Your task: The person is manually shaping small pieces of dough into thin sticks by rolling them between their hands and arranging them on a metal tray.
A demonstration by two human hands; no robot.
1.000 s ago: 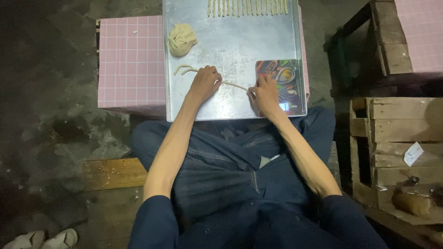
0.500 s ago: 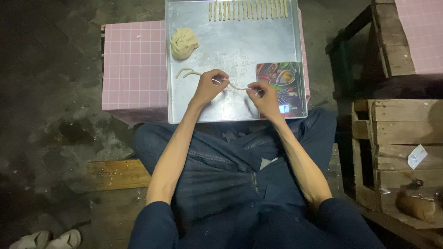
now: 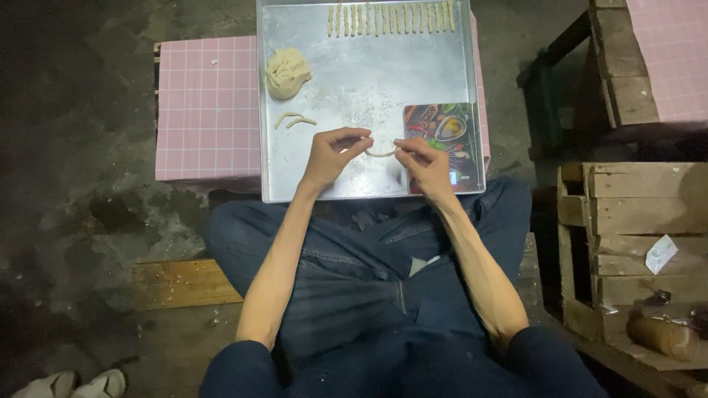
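A thin rolled dough strip (image 3: 381, 153) hangs in a slight curve just above the metal tray (image 3: 383, 81). My left hand (image 3: 333, 153) pinches its left end and my right hand (image 3: 424, 161) pinches its right end. A lump of dough (image 3: 287, 72) lies at the tray's left side, with two short curved dough pieces (image 3: 293, 119) below it. Along the tray's far edge runs a row of several straight dough sticks (image 3: 391, 18).
The tray rests on a pink tiled table (image 3: 209, 107). A colourful printed card (image 3: 445, 136) lies in the tray's near right corner. Wooden crates (image 3: 627, 221) stand to the right, a wooden plank (image 3: 184, 284) and pale sandals (image 3: 74, 385) lie on the dark floor at left.
Both hands were pressing the strip flat on the tray a second ago. They have since lifted it by its ends and now hold it above the tray.
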